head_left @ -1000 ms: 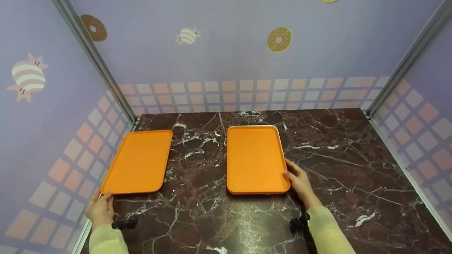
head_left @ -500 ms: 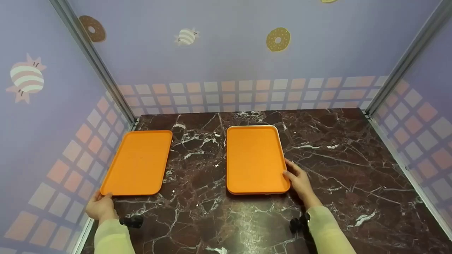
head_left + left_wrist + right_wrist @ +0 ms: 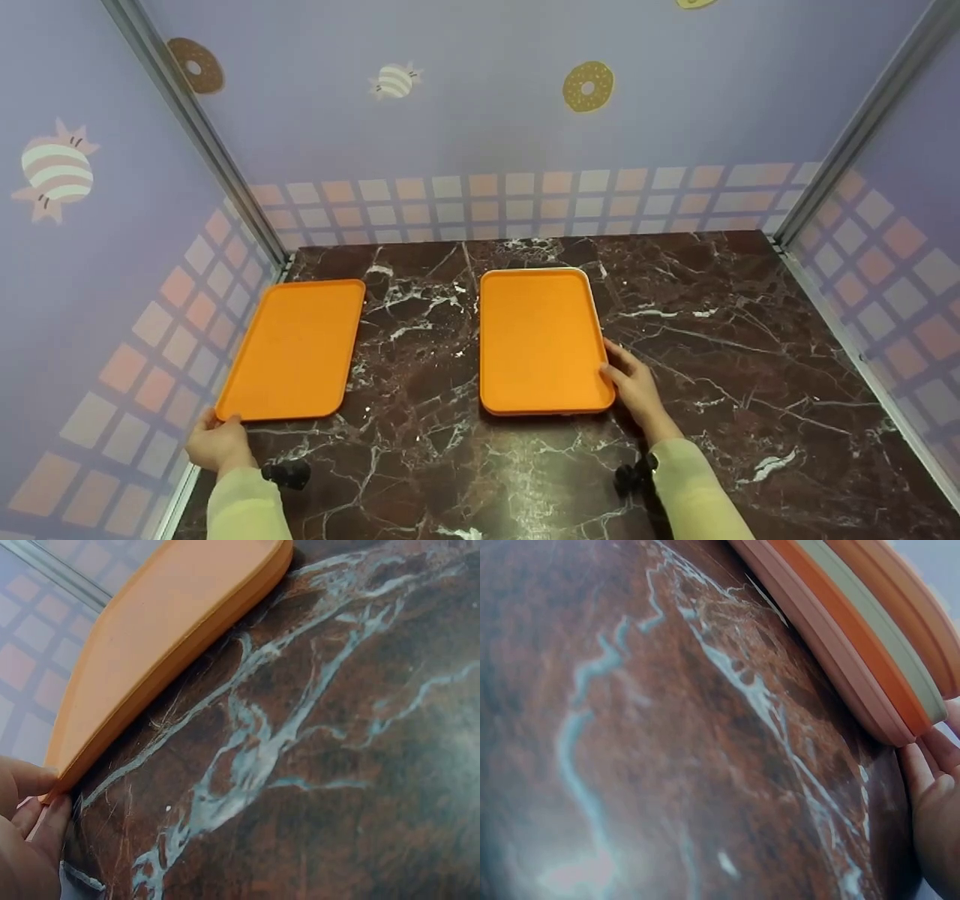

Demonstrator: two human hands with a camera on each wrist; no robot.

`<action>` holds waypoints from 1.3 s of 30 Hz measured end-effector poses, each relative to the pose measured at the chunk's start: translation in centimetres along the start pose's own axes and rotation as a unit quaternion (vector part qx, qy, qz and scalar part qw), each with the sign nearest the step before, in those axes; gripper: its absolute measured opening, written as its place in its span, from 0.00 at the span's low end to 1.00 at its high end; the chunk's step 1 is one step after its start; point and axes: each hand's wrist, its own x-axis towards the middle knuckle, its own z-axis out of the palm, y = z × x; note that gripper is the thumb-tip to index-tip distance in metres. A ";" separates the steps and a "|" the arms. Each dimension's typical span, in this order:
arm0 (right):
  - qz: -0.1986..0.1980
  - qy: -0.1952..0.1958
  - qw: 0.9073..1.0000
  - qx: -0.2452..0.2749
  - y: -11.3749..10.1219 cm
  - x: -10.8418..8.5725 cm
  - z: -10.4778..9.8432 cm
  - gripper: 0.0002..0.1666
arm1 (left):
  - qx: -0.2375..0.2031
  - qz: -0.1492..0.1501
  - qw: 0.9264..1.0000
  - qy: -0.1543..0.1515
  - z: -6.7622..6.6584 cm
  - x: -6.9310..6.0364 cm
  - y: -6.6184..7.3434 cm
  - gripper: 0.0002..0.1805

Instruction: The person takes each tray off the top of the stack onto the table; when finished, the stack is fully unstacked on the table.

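Left of the tray stack, your left hand pinches the orange tray cornerwise, might twist; your right hand grips just one stack side, layers might slip

Pale glare on dark tabletop

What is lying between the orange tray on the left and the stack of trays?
The head view shows only the dark, white-veined tabletop between the left orange tray and the stack of trays.
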 end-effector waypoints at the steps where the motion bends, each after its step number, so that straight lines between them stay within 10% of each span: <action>1: 0.000 0.000 1.000 -0.002 0.0 0.0 0.0 0.33 | 0.000 0.001 1.000 0.001 0.0 0.0 0.0 0.33; 10: 0.002 -0.009 1.000 0.006 0.0 -0.1 -0.1 0.33 | -0.137 -0.026 0.990 -0.007 0.5 -1.0 0.2 0.34; 15: 0.005 -0.005 1.000 0.005 0.1 -0.1 0.0 0.33 | -0.080 0.005 0.997 0.000 0.8 -1.8 -0.3 0.36; 24: 0.003 -0.006 1.000 0.004 -0.1 -0.1 -0.1 0.33 | -0.108 0.008 0.994 0.014 1.2 -3.1 -0.5 0.37; 31: 0.001 -0.007 1.000 0.002 0.0 0.0 -0.1 0.33 | -0.112 0.071 0.991 0.031 2.5 -4.6 0.2 0.38; 39: -0.005 -0.010 1.000 -0.004 0.0 -0.1 0.0 0.33 | -0.136 0.153 0.978 -0.033 5.6 -8.3 1.4 0.34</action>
